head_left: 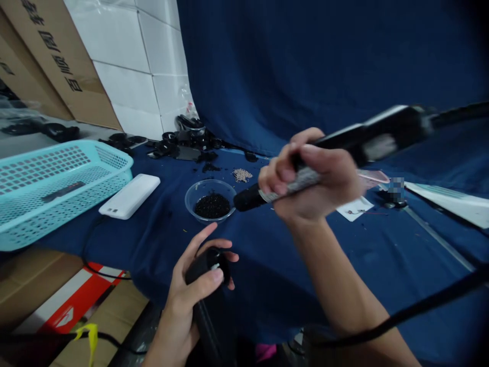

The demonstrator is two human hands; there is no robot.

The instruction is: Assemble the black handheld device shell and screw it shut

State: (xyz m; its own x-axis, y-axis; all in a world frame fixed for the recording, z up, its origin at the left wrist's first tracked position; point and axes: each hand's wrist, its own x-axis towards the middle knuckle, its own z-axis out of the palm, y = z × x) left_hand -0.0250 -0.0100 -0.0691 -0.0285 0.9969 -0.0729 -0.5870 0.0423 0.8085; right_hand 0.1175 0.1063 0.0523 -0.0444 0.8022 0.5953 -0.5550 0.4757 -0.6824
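Observation:
My right hand (315,178) is wrapped round a corded black electric screwdriver (382,140). Its dark nose points down and left, close to the rim of a clear plastic bowl (187,200), and motion blurs its cord end. Small black screws (212,206) lie in the bowl. Below the bowl, my left hand (198,280) grips a long black part (210,306) with a rounded upper end. The thumb presses near that end, while the index finger stretches toward the bowl. The lower end of the part fades into shadow, and its exact kind is unclear.
Beyond the bowl, a small heap of silvery screws (242,175) lies on the blue cloth (260,239). A turquoise basket (126,163) and white power bank (132,196) stand left. Black parts (187,145) crowd the back. The screwdriver's black cable (420,306) crosses at right.

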